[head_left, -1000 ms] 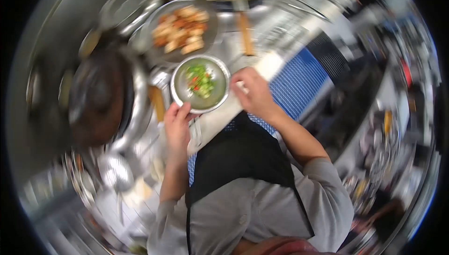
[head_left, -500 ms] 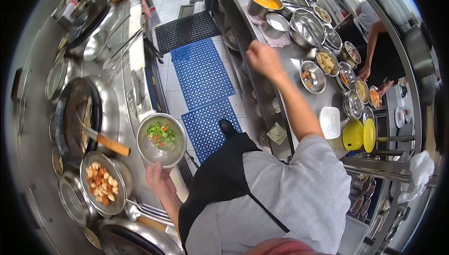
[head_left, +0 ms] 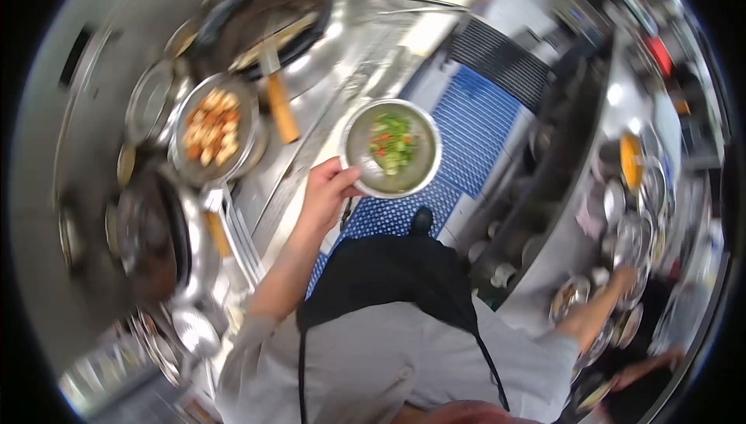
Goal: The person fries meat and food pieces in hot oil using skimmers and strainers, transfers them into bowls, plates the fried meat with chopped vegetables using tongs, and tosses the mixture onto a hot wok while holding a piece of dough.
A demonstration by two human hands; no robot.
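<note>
My left hand (head_left: 328,189) grips the rim of a steel bowl (head_left: 354,156), thumb on top. Chopped green vegetables with red bits (head_left: 392,144) lie in the bowl. It is held between the stove edge and the blue floor mat. My right arm stretches far out to the counter on the right, where my right hand (head_left: 623,278) is over or among several metal bowls (head_left: 571,297). Motion blur hides its fingers, and I cannot tell whether it touches a bowl.
On the stove side are a strainer of browned chunks (head_left: 211,127), a dark wok (head_left: 287,8), a wooden-handled tool (head_left: 281,109) and a ladle (head_left: 194,331). Blue mats (head_left: 474,129) cover the aisle floor. Another person's arm (head_left: 649,366) shows at the lower right. An orange-filled container (head_left: 630,161) stands on the counter.
The view has turned and blurred. My left hand, earlier at the bowl's near edge, now grips its rim. My right hand, earlier closed near the counter's edge, has moved out over the bowls.
</note>
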